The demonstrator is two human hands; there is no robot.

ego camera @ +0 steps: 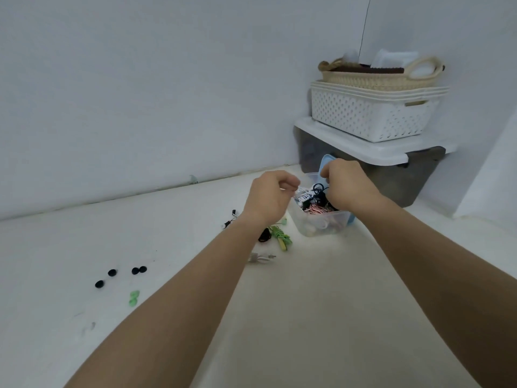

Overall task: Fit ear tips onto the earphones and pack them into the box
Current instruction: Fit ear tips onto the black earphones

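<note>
Entry, near to far.

- At 8 o'clock in the frame, a pair of small green silicone ear tips (134, 298) is noted on the white work surface (293, 317).
- Just beyond, four round black ear tips (112, 273) are scattered. The two at 3 o'clock of the group are touching.
- Near centre, a grey-white cable with a metal jack plug (258, 258) is seen beside the left forearm.
- At its 1 o'clock lies a coiled green earphone cable (281, 236), with a small black bundle (264, 235) just beside it at 9 o'clock, partly hidden by the wrist.
- A clear rectangular plastic box (321, 228) stands at 3 o'clock of the green coil. It is filled with tangled white, black and pink-striped earphones (316, 208).
- A light blue lid (327, 161) shows behind the box at 12 o'clock.
- The left hand (270, 197) is curled at the box's 9 o'clock rim, and a white earphone cable (302, 190) is pinched in its fingertips.
- The right hand (345, 183) is curled over the box at 1 o'clock. Whether anything is gripped cannot be told.
- Farthest, at 2 o'clock, a dark storage bin with a white lid (391, 175) carries stacked white perforated baskets (372, 113) and a woven straw basket (377, 78).
</note>
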